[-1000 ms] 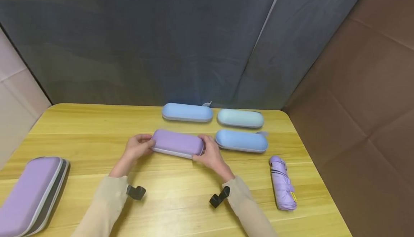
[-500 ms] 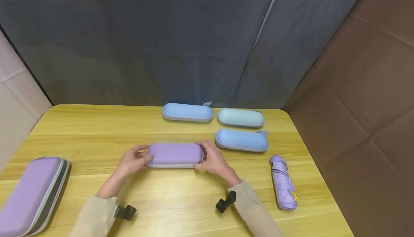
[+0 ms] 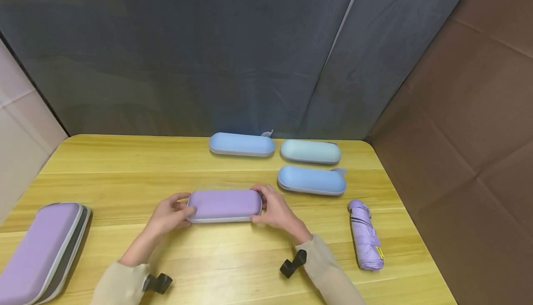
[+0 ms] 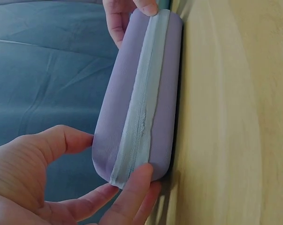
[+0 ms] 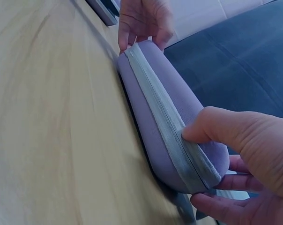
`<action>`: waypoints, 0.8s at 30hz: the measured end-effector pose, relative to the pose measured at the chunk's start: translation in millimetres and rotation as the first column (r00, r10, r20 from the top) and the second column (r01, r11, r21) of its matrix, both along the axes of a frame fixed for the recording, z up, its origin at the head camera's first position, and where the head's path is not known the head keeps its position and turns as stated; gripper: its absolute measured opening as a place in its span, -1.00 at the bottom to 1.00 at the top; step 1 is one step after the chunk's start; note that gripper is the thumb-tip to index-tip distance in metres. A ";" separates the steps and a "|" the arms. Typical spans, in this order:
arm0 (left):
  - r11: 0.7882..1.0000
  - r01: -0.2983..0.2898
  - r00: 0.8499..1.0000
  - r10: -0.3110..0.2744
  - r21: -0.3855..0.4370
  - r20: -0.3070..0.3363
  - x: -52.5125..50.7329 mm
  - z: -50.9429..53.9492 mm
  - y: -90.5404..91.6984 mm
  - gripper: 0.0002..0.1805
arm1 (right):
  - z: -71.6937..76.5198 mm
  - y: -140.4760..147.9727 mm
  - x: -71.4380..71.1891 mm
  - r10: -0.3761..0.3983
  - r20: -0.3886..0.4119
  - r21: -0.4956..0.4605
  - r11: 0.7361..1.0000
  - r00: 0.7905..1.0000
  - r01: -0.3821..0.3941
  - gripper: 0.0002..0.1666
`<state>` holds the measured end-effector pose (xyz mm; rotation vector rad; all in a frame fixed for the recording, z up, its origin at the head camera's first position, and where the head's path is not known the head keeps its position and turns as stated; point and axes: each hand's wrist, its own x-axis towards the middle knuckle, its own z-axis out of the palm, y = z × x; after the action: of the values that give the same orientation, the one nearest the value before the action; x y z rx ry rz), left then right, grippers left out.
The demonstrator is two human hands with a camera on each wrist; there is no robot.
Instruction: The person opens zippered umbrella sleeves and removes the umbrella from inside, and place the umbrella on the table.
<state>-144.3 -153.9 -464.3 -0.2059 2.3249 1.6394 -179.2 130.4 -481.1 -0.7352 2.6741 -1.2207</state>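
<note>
A purple zippered hard case (image 3: 225,204) with a pale grey zipper band lies lengthwise across the middle of the table, closed. At its left end, my left hand (image 3: 167,213) holds it between thumb and fingers. My right hand (image 3: 276,210) grips the right end, its thumb pressing on the zipper band (image 5: 172,126) in the right wrist view. Seen from the left wrist, the case (image 4: 132,108) sits at the wooden surface; a dark line runs along its lower edge. Whether it bears fully on the table cannot be told.
Two blue cases, one behind (image 3: 241,144) and one nearer (image 3: 311,180), lie by a mint case (image 3: 310,151) at the back. On the right is a folded purple umbrella (image 3: 365,235). A larger purple case (image 3: 41,252) stands at the left edge.
Both hands have brought the purple case nearer to me and slightly left, and it has turned from slanted to nearly straight across. The other things have stayed put.
</note>
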 end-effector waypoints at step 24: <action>0.854 0.132 0.744 -0.421 -0.503 -0.519 -10.5 -3.6 4.9 -0.32 | 1.6 -0.2 -49.4 0.002 0.291 0.049 0.999 0.957 -0.017 -0.62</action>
<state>-154.8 -149.0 -467.9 0.6869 2.9915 1.1007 -228.5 130.1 -479.5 -0.5137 2.4472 -1.1525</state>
